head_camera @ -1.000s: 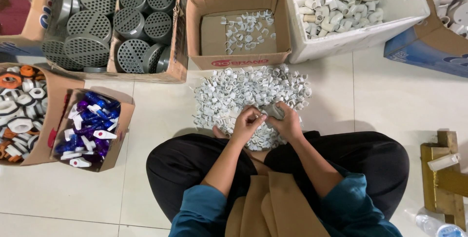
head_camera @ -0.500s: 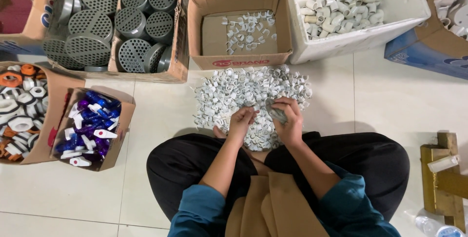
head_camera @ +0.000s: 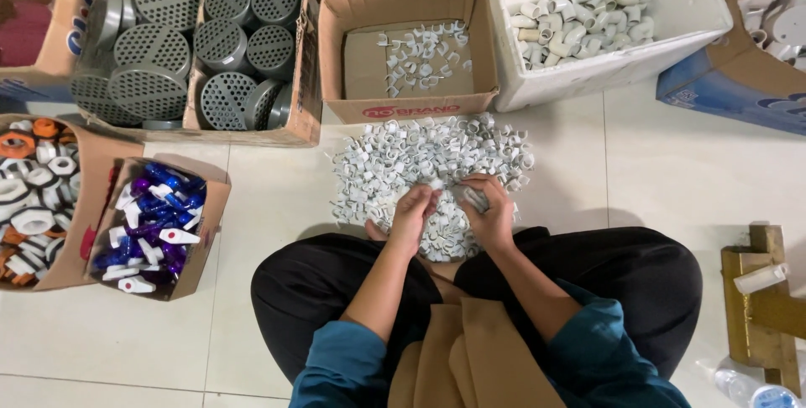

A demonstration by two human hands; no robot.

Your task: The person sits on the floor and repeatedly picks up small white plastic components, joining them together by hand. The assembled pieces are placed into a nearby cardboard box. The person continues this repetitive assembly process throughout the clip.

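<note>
I see the pile of small white clips point(head_camera: 428, 164) heaped on the tiled floor point(head_camera: 277, 206), right in front of my crossed legs, and both hands are in its near edge. Just beyond the pile stands the open cardboard box point(head_camera: 409, 102), with only a thin scatter of the same white clips on its bottom, so by my judgement little is sorted and the great bulk of the heap is left to go through. My left hand point(head_camera: 411, 217) rests on the near side of the pile, fingers curled loosely round a few clips; exactly what it grips I cannot tell. My right hand point(head_camera: 489, 211), just beside it on the pile, is closed narrowly on a small clip or two, fingertips pinched together. Beyond the pile to the right sits a white foam box of elbow fittings point(head_camera: 579, 26); to the left, a carton of grey perforated caps point(head_camera: 193, 55) and, nearer me, a box of blue-and-white handles point(head_camera: 151, 236)
</note>
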